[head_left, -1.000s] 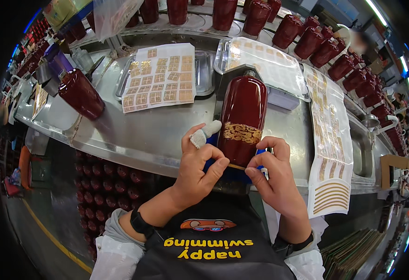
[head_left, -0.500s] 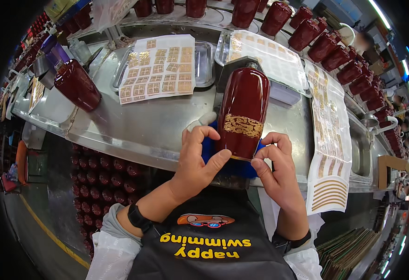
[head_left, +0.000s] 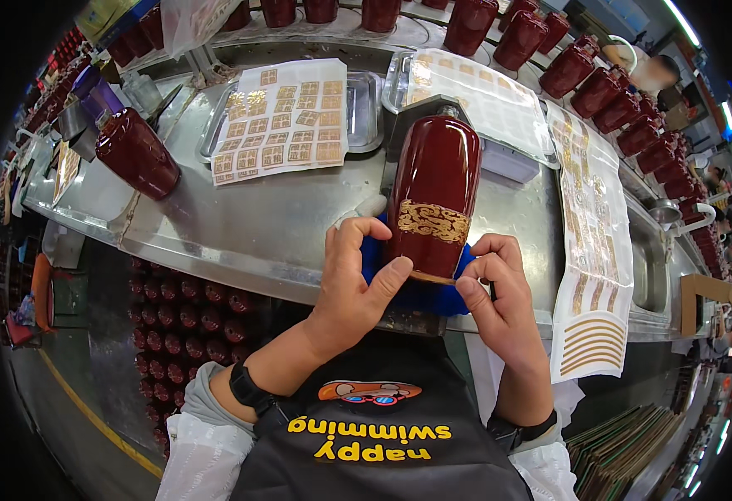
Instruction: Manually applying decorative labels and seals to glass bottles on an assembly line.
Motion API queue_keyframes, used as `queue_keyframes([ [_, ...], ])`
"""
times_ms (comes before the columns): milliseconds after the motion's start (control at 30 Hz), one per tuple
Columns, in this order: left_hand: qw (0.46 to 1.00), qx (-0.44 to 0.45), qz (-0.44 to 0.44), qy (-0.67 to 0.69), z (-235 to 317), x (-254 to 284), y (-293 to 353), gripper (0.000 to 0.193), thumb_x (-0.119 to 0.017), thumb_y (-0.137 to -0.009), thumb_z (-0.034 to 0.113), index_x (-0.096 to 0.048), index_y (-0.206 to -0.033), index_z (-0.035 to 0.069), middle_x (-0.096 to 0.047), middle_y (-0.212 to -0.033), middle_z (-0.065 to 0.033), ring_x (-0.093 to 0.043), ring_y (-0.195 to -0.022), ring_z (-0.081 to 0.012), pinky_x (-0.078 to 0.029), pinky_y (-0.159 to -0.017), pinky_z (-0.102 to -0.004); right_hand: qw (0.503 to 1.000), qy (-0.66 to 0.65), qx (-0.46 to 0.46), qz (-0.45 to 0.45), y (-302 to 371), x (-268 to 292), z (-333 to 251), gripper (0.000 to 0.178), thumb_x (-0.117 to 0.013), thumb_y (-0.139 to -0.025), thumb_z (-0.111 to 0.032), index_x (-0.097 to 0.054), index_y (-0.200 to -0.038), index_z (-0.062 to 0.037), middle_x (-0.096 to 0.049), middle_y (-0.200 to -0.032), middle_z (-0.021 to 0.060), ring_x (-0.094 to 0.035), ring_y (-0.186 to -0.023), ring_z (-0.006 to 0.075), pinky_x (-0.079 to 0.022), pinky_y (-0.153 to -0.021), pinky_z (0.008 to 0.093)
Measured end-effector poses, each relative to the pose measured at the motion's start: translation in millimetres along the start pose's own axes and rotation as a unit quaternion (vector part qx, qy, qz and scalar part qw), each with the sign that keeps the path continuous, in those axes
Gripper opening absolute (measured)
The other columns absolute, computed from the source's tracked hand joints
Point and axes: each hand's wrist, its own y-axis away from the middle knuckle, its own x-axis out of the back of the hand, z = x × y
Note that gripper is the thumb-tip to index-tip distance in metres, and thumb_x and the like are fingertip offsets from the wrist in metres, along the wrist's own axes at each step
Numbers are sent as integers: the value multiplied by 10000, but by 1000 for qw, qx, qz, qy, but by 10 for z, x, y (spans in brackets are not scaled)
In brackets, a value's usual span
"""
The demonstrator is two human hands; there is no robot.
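The left hand, half open, touches the red bottle low down. The right hand curls by the gold strip; I can't tell if it grips.

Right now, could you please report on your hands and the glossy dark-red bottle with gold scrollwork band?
Left hand: at lower left of bottle. Right hand: at right end of thin gold strip. Strip: along bottle base. Nothing seen between hands and bottle.
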Motion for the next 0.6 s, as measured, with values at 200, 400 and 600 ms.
queue_keyframes([
  [200,1000,9,-5,4,22,-14,-4,392,-646,-934,269,-413,-1153,43,-442,-1119,-78,-430,-1050,-139,-359,-963,-293,1000,-6,-10,-1,3,7,16,90,-638,-864,-97,-581,-853,-28,-503,-1041,160,-458,-1019,308,-365,-916,388],
  [400,1000,13,-7,-5,29,-17,-5,404,-642,-937,272,-396,-1160,41,-432,-1104,-73,-432,-1045,-133,-367,-951,-285,1000,-7,-10,0,5,22,32,89,-640,-862,-94,-580,-856,-28,-502,-1045,157,-457,-1017,307,-365,-917,383],
  [600,1000,8,11,1,23,-50,-13,439,-671,-903,293,-416,-1143,29,-441,-1080,-103,-432,-1037,-206,-362,-941,-336,1000,-17,-17,-2,8,11,56,95,-639,-865,-98,-576,-856,-28,-498,-1047,153,-456,-1020,304,-366,-916,381],
])
